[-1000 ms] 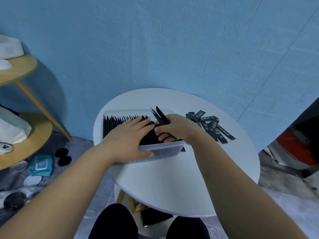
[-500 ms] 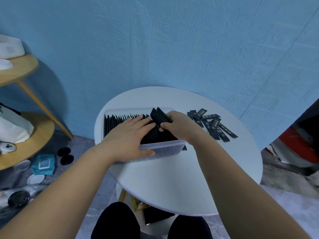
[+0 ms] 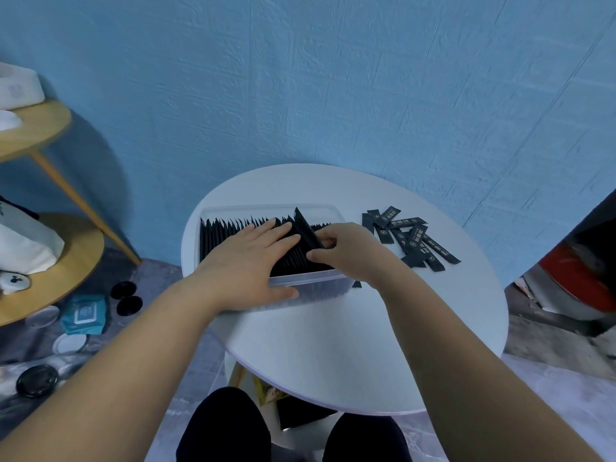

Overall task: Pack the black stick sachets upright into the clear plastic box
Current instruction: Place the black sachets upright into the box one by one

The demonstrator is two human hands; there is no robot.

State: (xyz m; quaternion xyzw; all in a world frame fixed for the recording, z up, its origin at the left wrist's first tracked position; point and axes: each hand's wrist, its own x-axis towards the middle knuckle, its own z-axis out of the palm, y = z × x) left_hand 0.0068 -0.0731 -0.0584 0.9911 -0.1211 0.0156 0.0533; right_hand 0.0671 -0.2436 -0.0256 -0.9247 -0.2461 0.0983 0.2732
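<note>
A clear plastic box [image 3: 320,290] stands on the round white table [image 3: 350,345], filled from its left end with upright black stick sachets [image 3: 226,233]. My left hand [image 3: 246,261] lies flat on the packed row, fingers straight, thumb against the box's near wall. My right hand [image 3: 346,250] pinches a few tilted black sachets [image 3: 306,228] at the row's right end, inside the box. A loose pile of black sachets [image 3: 410,236] lies on the table to the right of the box.
A wooden two-tier shelf [image 3: 40,181] with white items stands at the left. On the floor below lie a teal packet [image 3: 85,313] and black round lids [image 3: 126,296]. A blue wall rises behind the table. My knees [image 3: 226,425] sit under the table's near edge.
My right hand has lowered the tilted sachets deeper into the box against the packed row. My left hand stayed pressed on the row.
</note>
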